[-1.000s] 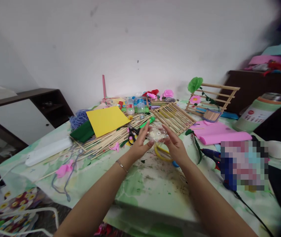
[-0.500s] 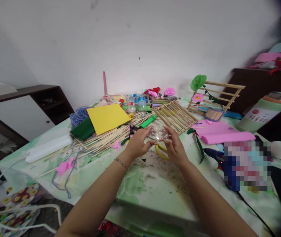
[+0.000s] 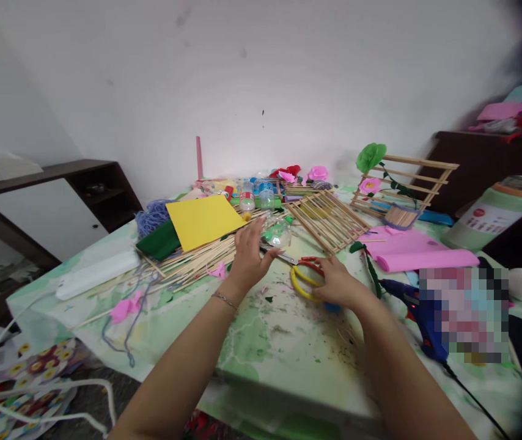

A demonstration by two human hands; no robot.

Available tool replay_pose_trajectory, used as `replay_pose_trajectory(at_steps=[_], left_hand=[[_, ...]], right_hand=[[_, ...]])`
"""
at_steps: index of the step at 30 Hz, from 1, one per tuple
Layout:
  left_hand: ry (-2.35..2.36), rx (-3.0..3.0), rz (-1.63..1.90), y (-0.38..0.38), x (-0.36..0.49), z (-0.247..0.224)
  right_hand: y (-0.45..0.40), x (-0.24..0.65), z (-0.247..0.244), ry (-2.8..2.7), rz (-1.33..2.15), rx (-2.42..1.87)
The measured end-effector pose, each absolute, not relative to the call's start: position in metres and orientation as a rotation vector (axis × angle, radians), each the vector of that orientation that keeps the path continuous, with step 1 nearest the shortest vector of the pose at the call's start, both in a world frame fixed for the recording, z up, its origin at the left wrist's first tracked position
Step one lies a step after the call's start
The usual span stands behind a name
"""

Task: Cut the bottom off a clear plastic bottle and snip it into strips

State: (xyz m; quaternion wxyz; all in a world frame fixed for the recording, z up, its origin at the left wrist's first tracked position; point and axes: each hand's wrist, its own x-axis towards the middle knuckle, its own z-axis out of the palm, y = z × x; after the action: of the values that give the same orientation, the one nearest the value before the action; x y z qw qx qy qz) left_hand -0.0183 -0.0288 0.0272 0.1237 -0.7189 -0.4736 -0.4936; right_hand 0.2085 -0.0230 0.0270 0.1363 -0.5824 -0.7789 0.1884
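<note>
My left hand (image 3: 252, 253) is open, its thumb spread from the fingers. Just beyond it lies a clear crumpled-looking plastic piece (image 3: 279, 232), perhaps part of a bottle. Scissors (image 3: 294, 269) with yellow and red handles lie on the table, blades toward my left hand. At their handles, my right hand (image 3: 340, 282) curls its fingers around the red loop; the fingertips are partly hidden. A small blue thing (image 3: 332, 307) shows beneath the right palm.
Bamboo sticks (image 3: 197, 263), yellow sheet (image 3: 203, 221) and purple yarn (image 3: 151, 217) lie left. Behind stand plastic bottles (image 3: 247, 198) and a slatted stick panel (image 3: 327, 220). Pink crepe paper (image 3: 426, 260), a blue glue gun (image 3: 430, 330) with its cord and a thermos (image 3: 494, 211) are right.
Both hands were holding the clear plastic piece; it now lies beyond my left hand. My right hand has moved down and right onto the scissors' handles.
</note>
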Motion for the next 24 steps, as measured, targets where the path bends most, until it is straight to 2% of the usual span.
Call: replay_pose_trajectory(at_steps=[5, 10, 12, 16, 19, 24], left_hand=[[-1.327, -2.014, -1.65, -0.028, -0.021, 0.025], [-1.224, -1.96, -1.785, -0.031, -0.028, 0.031], [-1.234, -1.883, -1.781, -0.033, -0.032, 0.035], [-1.286, -1.725, -1.863, -0.034, -0.038, 0.039], [-1.32, -1.681, -1.915, -0.033, -0.041, 0.039], [-1.457, -1.683, -1.812, -0.035, -0.044, 0.042]], right_hand=[[-0.023, 0.201, 0.027, -2.246, 0.463, -1.842], [-0.016, 0.213, 0.038, -1.861, 0.95, -1.845], [-0.016, 0.218, 0.043, -1.641, 1.192, -1.671], [-0.023, 0.217, 0.05, -1.353, 1.496, -0.927], [-0.031, 0.208, 0.051, -1.497, 1.518, -0.658], [-0.038, 0.205, 0.049, -2.069, 1.338, -0.596]])
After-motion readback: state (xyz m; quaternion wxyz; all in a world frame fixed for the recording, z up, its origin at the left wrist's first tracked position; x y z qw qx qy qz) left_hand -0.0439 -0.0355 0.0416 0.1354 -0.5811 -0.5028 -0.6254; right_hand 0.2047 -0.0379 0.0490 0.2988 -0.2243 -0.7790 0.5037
